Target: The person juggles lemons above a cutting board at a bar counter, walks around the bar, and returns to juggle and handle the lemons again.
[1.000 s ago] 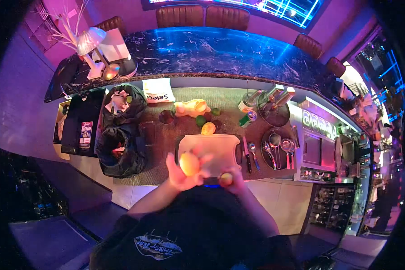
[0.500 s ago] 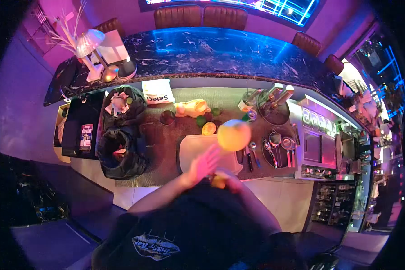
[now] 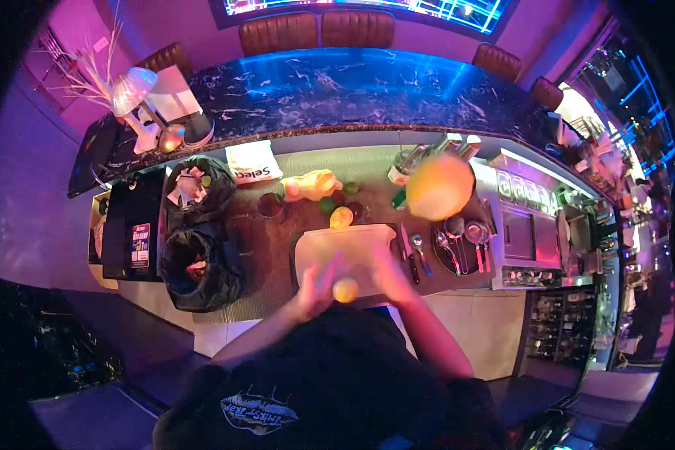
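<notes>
My left hand is held over the near left part of a pale cutting board, fingers stretched out and holding nothing. Opposite it, my right hand is raised and motion-blurred, its fingers seemingly extended with nothing in them. A small yellow fruit, likely a lemon, hangs in the air between both hands, touching neither. Another yellow fruit is airborne up to the right, large and close to the camera, covering part of the counter. A third yellow fruit rests by the board's far edge.
Green limes, a dark cup and a yellowish bag sit beyond the board. A knife and a tray of strainers and spoons lie right. Black-lined bins stand left. A marble bar runs behind.
The large airborne fruit has moved right and upward, nearer the camera. My right hand has risen away from my body, and the small fruit that was by it is now loose between my hands.
</notes>
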Tool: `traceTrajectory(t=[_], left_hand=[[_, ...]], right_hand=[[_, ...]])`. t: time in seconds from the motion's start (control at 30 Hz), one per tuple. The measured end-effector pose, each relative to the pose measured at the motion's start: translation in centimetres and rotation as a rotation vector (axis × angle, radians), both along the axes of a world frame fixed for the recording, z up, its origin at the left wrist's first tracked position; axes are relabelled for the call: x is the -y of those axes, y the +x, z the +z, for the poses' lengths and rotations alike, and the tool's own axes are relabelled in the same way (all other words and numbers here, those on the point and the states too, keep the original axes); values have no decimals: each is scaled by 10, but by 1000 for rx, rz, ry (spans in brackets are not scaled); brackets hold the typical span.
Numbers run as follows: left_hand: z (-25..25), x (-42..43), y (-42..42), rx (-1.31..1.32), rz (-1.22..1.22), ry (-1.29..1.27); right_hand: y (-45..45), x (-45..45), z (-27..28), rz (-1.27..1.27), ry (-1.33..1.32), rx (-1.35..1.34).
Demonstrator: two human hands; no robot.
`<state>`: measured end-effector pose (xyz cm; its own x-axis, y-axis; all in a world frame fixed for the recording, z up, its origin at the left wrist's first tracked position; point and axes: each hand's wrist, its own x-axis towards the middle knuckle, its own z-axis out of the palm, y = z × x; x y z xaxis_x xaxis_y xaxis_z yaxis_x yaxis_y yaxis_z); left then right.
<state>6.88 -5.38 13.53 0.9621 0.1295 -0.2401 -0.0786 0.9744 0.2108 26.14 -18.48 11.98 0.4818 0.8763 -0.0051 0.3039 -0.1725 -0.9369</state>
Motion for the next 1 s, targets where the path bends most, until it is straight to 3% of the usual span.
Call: traceTrajectory(t=[0.03, 0.07, 0.1, 0.13, 0.2, 0.23, 0.27, 0.3, 0.33, 0.37, 0.4, 0.43, 0.47, 0.53, 0.63, 0.7, 0.73, 0.77, 0.8, 0.83, 0.87, 0.9, 0.93, 1.0], left_hand=[[-6, 2, 7, -115, -54, 452], [-13, 1, 15, -124, 84, 940], [-22, -1, 23, -255, 259, 1423], [0, -5, 32, -260, 263, 1417], [77, -18, 55, -243, 180, 447], [97, -29, 74, -244, 186, 444], [110, -35, 91, -60, 79, 291], [122, -41, 108, 96, -52, 145], [124, -43, 124, 223, -116, 123], [109, -39, 132, 304, -55, 256], [81, -30, 134, 304, 288, 895], [56, -24, 130, 131, 677, 1535], [35, -22, 126, 66, 679, 1513], [-4, -46, 100, 56, -130, -60], [-6, -43, 49, -174, -133, -15], [-44, -43, 21, -371, -265, 330], [-71, -42, 8, -377, -262, 327], [-103, -42, -5, -266, -314, 248], [-100, -41, -11, -157, -366, 170], [-96, -34, -11, -160, -366, 177], [-56, -18, 0, -188, -300, 361], [-25, -6, 11, -212, -227, 541], [-11, -3, 20, -209, -217, 547], [11, -8, 43, 25, -117, 338]], right_hand=[[-19, 4, 17, 83, -67, -424], [-40, 8, 37, 85, -179, -821], [-45, 16, 14, 89, -185, -823], [-42, 25, -27, 201, -253, -967], [-25, 34, -50, 318, -332, -1105], [-14, 34, -49, 66, -352, -1225], [-5, 37, -50, -194, -366, -1332], [10, 41, -69, -191, -370, -1329], [31, 43, -102, -282, -297, -1367], [45, 44, -118, -376, -216, -1398], [51, 45, -106, -380, -210, -1383], [56, 43, -88, -488, -167, -1329], [63, 43, -77, -597, -120, -1277], [74, 50, -84, -528, -1, -1288], [71, 32, -20, -638, 75, -1344], [67, 7, 60, -389, 477, -1569], [57, -2, 125, -1, 676, -1455], [35, -12, 191, 59, 790, -1396], [34, -13, 176, 55, 794, -1404], [37, -16, 143, 47, 588, -732], [43, -23, 104, 35, 361, -60], [29, -15, 40, 62, 246, -302], [14, -3, 22, 148, 170, -471], [-15, 20, -11, 276, -32, -786]])
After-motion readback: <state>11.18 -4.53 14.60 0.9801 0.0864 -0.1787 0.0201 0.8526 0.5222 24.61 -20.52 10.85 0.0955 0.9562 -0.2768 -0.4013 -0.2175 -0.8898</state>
